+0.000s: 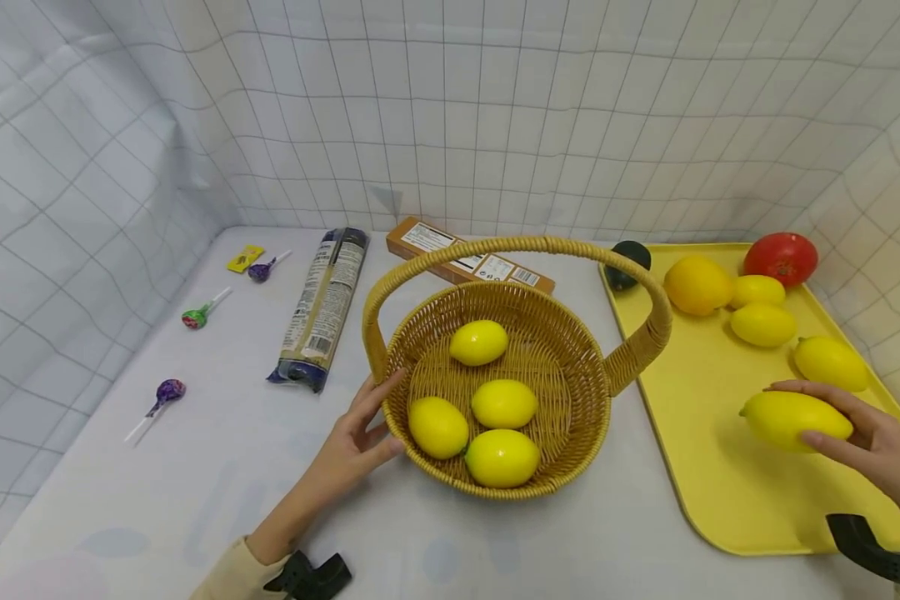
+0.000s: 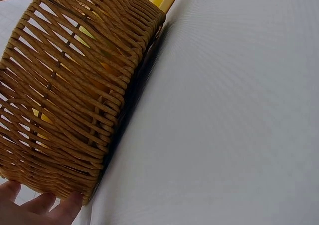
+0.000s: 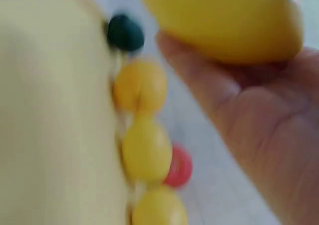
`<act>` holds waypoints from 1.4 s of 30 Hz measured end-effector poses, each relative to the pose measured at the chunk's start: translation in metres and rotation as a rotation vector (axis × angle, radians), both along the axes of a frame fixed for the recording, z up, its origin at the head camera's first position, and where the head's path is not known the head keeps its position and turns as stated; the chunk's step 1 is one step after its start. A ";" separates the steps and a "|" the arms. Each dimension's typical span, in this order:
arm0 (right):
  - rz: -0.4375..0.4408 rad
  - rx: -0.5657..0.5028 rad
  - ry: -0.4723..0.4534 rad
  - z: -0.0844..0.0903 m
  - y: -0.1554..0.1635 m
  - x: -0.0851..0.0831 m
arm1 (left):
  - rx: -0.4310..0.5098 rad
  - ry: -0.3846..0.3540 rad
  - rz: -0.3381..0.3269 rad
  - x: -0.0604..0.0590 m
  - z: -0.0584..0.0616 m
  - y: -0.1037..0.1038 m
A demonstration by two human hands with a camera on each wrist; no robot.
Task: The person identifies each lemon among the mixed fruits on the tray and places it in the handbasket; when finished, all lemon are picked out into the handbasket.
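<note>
From the head view I see my right hand (image 1: 881,446) curled around 1 lemon (image 1: 795,415), fingers over its top and near side, holding it just above the yellow tray (image 1: 712,467) near the tray's front right part. The right wrist view is blurred, but it shows the same lemon (image 3: 224,18) sitting against my palm and fingers (image 3: 199,80). My left hand (image 1: 352,446) rests against the outside wall of the wicker basket (image 1: 570,350) on its left side, fingers straight and lightly spread, gripping nothing; in the left wrist view my fingertips (image 2: 67,207) touch the basket's lower weave (image 2: 75,85). Inside the basket lie 4 lemons (image 1: 504,403). On the tray behind my right hand I count 3 more lemons (image 1: 762,324), an orange (image 1: 696,284), a tomato (image 1: 782,257) and an avocado (image 1: 627,265) at the far left corner.
</note>
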State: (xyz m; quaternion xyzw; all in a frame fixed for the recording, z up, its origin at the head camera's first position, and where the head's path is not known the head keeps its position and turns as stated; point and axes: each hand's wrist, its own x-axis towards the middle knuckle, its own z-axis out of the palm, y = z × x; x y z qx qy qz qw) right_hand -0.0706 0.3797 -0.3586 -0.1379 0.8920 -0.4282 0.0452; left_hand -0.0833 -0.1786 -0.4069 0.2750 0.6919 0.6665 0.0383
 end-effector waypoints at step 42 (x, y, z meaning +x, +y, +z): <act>0.577 -0.148 -0.158 0.011 -0.263 -0.057 | -0.018 0.007 0.002 0.000 0.002 0.001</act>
